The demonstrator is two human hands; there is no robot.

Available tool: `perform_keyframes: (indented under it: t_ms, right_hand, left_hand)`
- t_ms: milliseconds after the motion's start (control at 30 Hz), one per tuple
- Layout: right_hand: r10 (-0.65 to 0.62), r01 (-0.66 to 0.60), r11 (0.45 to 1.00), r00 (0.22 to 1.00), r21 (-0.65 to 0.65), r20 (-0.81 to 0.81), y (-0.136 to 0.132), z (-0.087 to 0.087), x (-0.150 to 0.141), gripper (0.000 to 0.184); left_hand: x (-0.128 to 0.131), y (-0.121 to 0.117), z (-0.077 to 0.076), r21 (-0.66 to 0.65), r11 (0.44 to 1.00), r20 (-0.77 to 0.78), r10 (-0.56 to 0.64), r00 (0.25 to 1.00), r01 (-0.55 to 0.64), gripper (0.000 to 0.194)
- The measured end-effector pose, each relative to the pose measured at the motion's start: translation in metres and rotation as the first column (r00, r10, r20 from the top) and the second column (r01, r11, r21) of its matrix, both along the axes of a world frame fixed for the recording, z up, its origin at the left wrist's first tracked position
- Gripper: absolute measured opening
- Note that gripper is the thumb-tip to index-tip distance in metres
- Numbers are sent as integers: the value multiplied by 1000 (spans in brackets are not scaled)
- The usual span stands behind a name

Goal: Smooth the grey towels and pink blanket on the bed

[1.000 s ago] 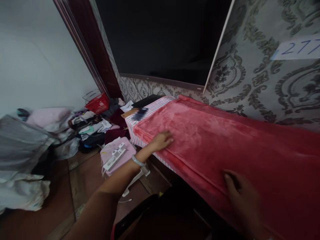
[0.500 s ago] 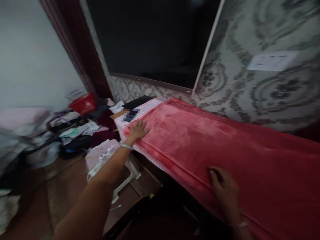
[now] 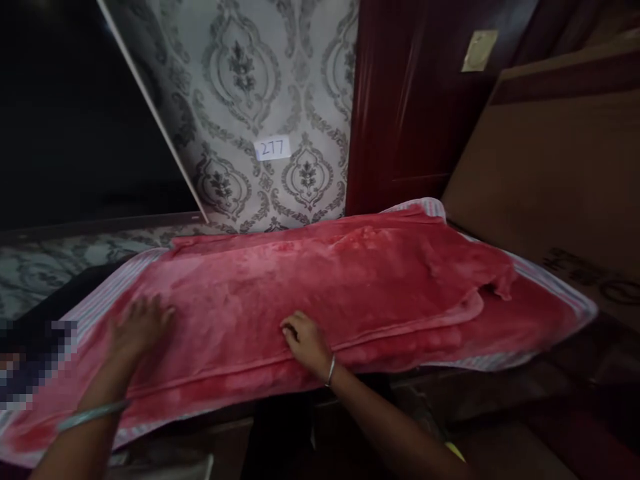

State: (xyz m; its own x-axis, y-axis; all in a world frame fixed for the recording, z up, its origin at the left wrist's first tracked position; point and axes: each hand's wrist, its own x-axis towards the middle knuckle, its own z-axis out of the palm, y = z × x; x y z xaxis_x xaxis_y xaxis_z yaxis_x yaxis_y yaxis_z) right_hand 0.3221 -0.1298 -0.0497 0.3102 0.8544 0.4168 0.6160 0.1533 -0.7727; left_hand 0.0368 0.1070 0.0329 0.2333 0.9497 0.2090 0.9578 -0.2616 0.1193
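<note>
A long piece of red plush fabric (image 3: 240,300) lies spread and folded over in layers on a support with a striped cloth cover (image 3: 117,280). My left hand (image 3: 141,327) rests flat on the left part of the fabric, fingers spread. Near the front fold, my right hand (image 3: 306,343) touches the fabric with its fingers curled in; no cloth is bunched in it. The fabric's right end has an uneven, rumpled edge (image 3: 493,273). Whether it is a garment or a blanket I cannot tell.
A dark screen (image 3: 90,120) hangs on the patterned wall, with a paper label (image 3: 273,147) reading 277 beside it. A large cardboard box (image 3: 565,160) stands at the right, by a dark red door panel (image 3: 400,107). A blurred-out item (image 3: 35,363) lies at the left end.
My view has swung to the right, bringing the fabric's right end and the box into sight. My left hand still lies flat on the fabric; my right hand stays curled near the front fold.
</note>
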Motion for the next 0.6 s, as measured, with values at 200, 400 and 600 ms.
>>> perform_keyframes:
  t_ms: [200,400,600]
  right_hand:
    - [11,-10,1000,999,-28,47,0,5,3,17]
    - [20,-18,999,999,-42,49,-3,7,5,17]
    - [42,-41,999,999,-32,34,-3,1,2,20]
  left_hand:
    - [166,-12,28,-55,967,-126,-255,959,250,63]
    - [189,-24,-15,-60,965,-150,-261,954,255,61]
    - [177,-23,-36,-5,960,-155,-276,949,279,60]
